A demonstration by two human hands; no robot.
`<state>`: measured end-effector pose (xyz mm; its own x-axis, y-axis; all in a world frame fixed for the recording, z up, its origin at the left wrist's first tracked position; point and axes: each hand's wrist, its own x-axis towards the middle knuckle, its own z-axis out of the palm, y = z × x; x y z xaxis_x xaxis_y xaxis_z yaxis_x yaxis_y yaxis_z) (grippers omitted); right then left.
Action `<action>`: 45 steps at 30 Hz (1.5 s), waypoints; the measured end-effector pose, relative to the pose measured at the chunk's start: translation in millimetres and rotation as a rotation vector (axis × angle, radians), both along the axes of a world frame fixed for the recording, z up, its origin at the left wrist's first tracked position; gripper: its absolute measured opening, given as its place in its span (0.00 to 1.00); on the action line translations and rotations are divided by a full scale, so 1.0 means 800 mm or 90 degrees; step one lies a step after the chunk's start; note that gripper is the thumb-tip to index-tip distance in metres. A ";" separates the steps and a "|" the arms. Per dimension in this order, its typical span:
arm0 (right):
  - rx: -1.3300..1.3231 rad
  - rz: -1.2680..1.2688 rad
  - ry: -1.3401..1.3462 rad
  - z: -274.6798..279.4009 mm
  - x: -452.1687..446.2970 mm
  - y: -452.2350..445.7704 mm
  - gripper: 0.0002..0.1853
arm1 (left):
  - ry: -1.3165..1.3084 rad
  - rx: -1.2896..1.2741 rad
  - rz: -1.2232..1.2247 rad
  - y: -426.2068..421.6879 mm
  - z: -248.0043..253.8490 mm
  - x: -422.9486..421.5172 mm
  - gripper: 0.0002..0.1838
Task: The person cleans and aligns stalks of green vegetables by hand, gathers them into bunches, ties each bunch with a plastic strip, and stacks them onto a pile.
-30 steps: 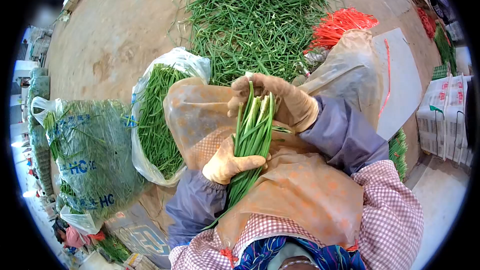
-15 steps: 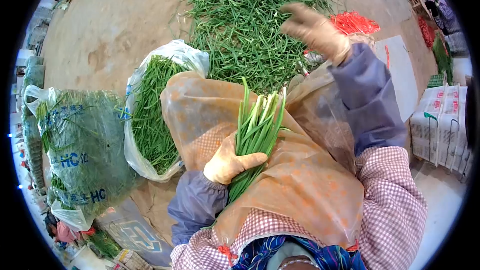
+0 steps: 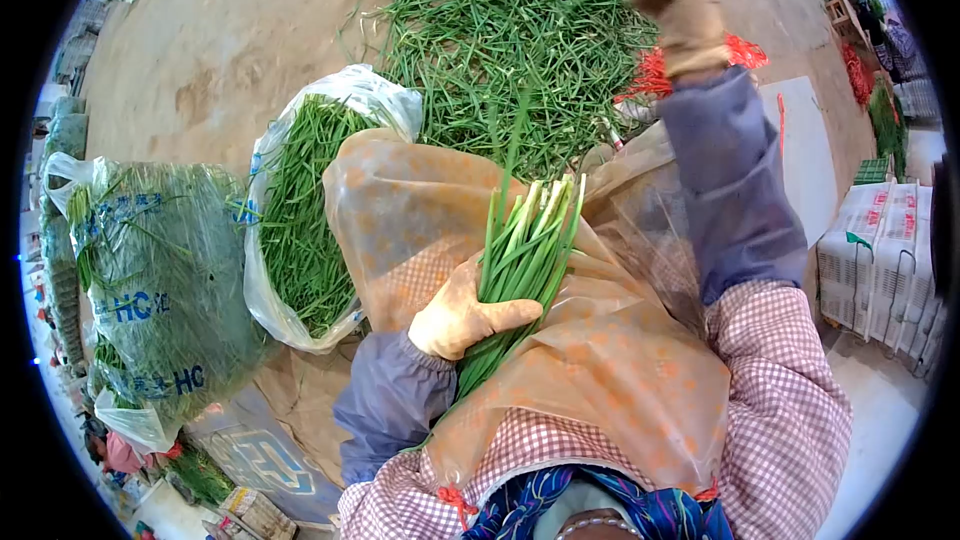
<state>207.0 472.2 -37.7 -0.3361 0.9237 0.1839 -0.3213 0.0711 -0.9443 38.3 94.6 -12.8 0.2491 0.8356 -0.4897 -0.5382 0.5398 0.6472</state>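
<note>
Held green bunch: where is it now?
Head view, near the centre: the green bunch is in the gloved left hand, over the translucent apron, to the right of the open plastic bag.

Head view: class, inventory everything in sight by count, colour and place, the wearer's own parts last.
Stalk bundle: one, green, in left hand
Loose stalks: one heap, green, floor ahead
Open bag: one, whitish, beside left knee
Printed bag: one, clear, blue lettering, far left
Strips: one pile, red, beyond right knee
Board: one, white, right
Crates: uncountable, white, far right
Apron: one, tan, lap
Edge clutter: uncountable, mixed, frame edges
Sleeves: two, purple, forearms
Left hand: one, tan glove, around bundle
Right hand: one, tan glove, raised, blurred
</note>
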 end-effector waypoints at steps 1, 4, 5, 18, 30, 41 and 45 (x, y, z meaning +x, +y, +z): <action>0.006 -0.105 0.023 -0.020 0.029 0.054 0.08 | 0.002 -0.002 0.000 0.003 0.003 0.000 0.36; 0.310 -0.034 -0.443 0.033 0.001 -0.024 0.15 | -0.017 0.020 0.002 0.009 -0.002 0.001 0.35; 0.314 0.011 -0.575 0.019 -0.014 -0.047 0.27 | -0.028 0.028 0.000 0.008 -0.004 0.002 0.34; 0.178 0.141 -0.168 0.042 -0.059 -0.114 0.10 | -0.040 -0.026 0.021 0.004 0.005 -0.002 0.39; -0.192 0.314 -0.098 0.010 0.001 -0.191 0.35 | -0.015 -0.052 0.036 0.005 -0.001 -0.001 0.45; -0.278 0.089 0.025 -0.014 -0.007 -0.236 0.28 | -0.002 -0.032 0.092 0.000 0.011 -0.003 0.43; -0.462 0.310 0.141 -0.016 0.002 -0.281 0.38 | -0.008 0.006 0.063 0.007 0.009 -0.002 0.40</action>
<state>208.8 247.4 -50.4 -0.7470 0.6021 -0.2820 -0.3392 -0.7099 -0.6172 36.9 100.3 -5.3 0.1710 0.8608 -0.4793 -0.5972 0.4775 0.6445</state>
